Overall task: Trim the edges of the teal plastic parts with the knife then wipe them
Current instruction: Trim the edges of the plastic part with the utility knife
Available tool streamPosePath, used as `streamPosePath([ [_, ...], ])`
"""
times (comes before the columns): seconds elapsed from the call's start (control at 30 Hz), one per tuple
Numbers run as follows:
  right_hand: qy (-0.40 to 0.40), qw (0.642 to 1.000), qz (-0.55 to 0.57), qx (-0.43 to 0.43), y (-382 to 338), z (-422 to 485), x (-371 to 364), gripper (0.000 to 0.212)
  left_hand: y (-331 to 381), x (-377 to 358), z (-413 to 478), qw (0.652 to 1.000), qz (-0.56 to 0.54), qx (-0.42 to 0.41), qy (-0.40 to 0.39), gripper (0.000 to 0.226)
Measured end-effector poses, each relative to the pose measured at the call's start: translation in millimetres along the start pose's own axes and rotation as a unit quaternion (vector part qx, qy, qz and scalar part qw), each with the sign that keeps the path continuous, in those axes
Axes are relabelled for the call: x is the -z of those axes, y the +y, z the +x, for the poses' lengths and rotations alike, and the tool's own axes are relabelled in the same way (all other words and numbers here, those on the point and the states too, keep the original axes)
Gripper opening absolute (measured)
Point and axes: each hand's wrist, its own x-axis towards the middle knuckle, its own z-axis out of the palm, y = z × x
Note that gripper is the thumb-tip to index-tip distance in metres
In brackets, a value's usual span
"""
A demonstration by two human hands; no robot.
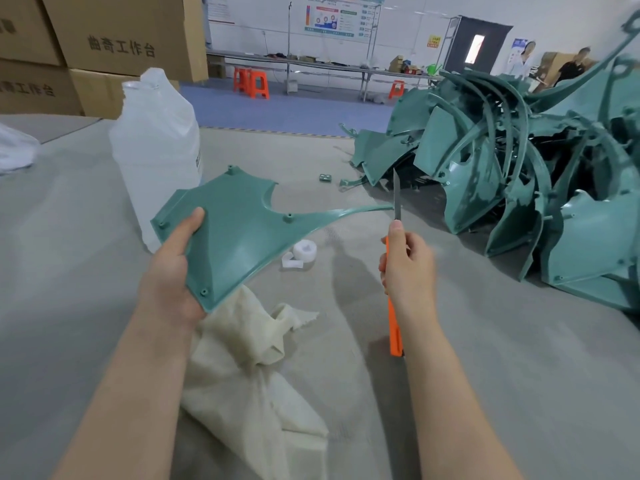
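A grey work surface (450, 341) is seen in a workshop, with cardboard boxes (114, 32) stacked behind it. A teal plastic part (242, 230) is held up above a cream cloth (249, 358) by the left hand (173, 268), thumb laid on top. An orange-handled knife (394, 289) is gripped upright in the right hand (408, 271), its blade touching the part's narrow tip. More teal parts (502, 174) are heaped at the right, and a white plastic jug (156, 147) stands behind the held part.

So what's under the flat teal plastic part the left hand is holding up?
A crumpled cream cloth lies on the grey table below the teal plastic part; its top end is hidden behind the part and the left hand.
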Motion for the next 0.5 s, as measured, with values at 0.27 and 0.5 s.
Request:
streamPosePath([
  [0.27,-0.03,0.999,-0.007,0.031,0,-6,-8,0.05,-1,0,0,1.0,-0.002,0.014,0.023,0.022],
  [0.5,-0.05,0.995,-0.04,0.073,-4,-17,-17,0.044,-3,-4,0,0.999,-0.019,0.016,0.048,0.018],
])
